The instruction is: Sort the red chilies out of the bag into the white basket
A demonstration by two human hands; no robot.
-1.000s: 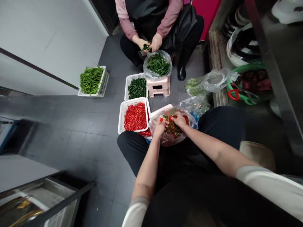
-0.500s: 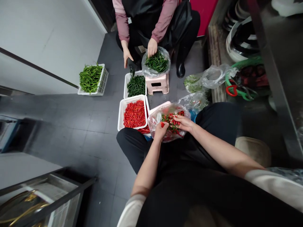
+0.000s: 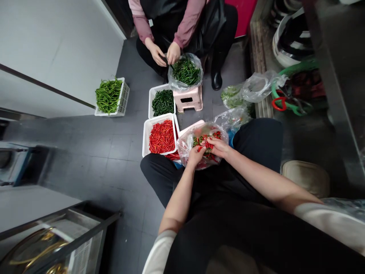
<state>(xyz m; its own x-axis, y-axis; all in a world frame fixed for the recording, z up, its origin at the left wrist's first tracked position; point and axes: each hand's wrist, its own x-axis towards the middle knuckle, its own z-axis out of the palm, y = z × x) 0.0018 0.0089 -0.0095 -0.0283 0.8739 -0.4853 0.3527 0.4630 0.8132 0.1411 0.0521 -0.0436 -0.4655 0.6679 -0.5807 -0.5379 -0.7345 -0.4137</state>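
Observation:
My left hand (image 3: 196, 156) and my right hand (image 3: 218, 147) meet over an open clear plastic bag (image 3: 186, 144) between my knees. Red chilies (image 3: 216, 135) with green stems lie in the bag. The fingers of my right hand curl around some red chilies. My left fingers pinch close against them, at what looks like a chili; the exact piece is too small to make out. Left of the bag, a white basket (image 3: 145, 139) of loose red chilies rests partly over more red ones. Behind it stands a white basket (image 3: 151, 102) of dark green chilies.
Opposite me, a person's hands (image 3: 165, 54) work at a bag of green chilies (image 3: 186, 71) on a pink stool (image 3: 188, 99). A basket of light green chilies (image 3: 108, 96) stands by the wall. Plastic bags (image 3: 232, 117) and red-handled scissors (image 3: 279, 104) are at the right.
My left hand has moved slightly up and right, closer to my right hand. The other person's hands have come together at the left edge of their bag.

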